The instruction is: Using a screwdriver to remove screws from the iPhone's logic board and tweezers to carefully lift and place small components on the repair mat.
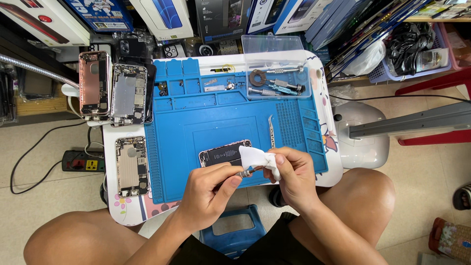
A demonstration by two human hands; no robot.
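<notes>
Fingers: left hand (211, 189) pinches a thin metal tool (245, 172) at its near end; right hand (289, 176) closes finger and thumb on a white wipe (257, 158) wrapped about the tool's tip.
Phone: opened smartphone (221, 156), battery showing, lies on the mat just behind both hands, partly under the wipe.
Left edge: three stripped phone housings (128, 94), one rose-coloured, two silver, sit on the table's left side; a power strip (82, 161) lies on the tiled floor (44, 196).
Surface: blue silicone work mat (221, 108) covers a small white table (321, 78) with cartoon prints.
Centre: curved tweezers (271, 130) rest on the mat right of the phone.
Tray: clear plastic tray (277, 81) at the mat's far right holds screwdrivers.
Background: boxes (162, 14), white, blue and black, stacked along the far side; flat packets (353, 24) lean at the right.
Right: lilac basket (392, 73) holds dark cables.
</notes>
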